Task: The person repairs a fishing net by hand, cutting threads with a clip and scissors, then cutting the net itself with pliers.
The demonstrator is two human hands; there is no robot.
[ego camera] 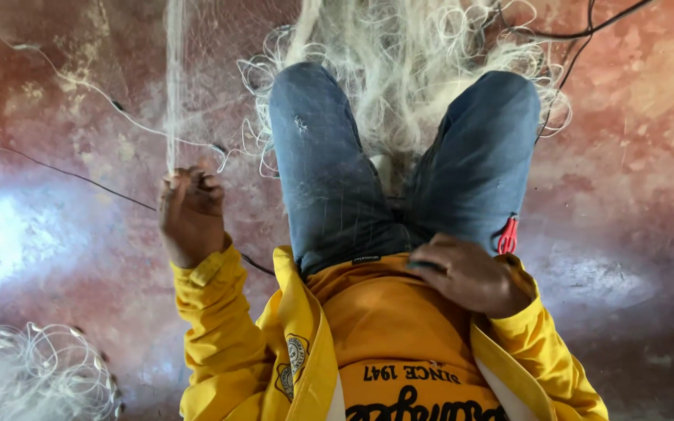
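Left hand [190,214] pinches a fine white monofilament net strand [172,93], running toward 12 o'clock; right hand [470,274], curled at the waist, its grip cannot be told.

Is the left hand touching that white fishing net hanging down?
Touching. The head view shows the left hand closed around the stretched strand of white fishing net, which runs straight up from its fingers with no gap.

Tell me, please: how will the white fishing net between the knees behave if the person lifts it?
The fishing net is probably floppy: it lies in loose curls. It likely tangles, as its fine strands overlap. The stretch in the left hand hangs thin, suggesting light weight.
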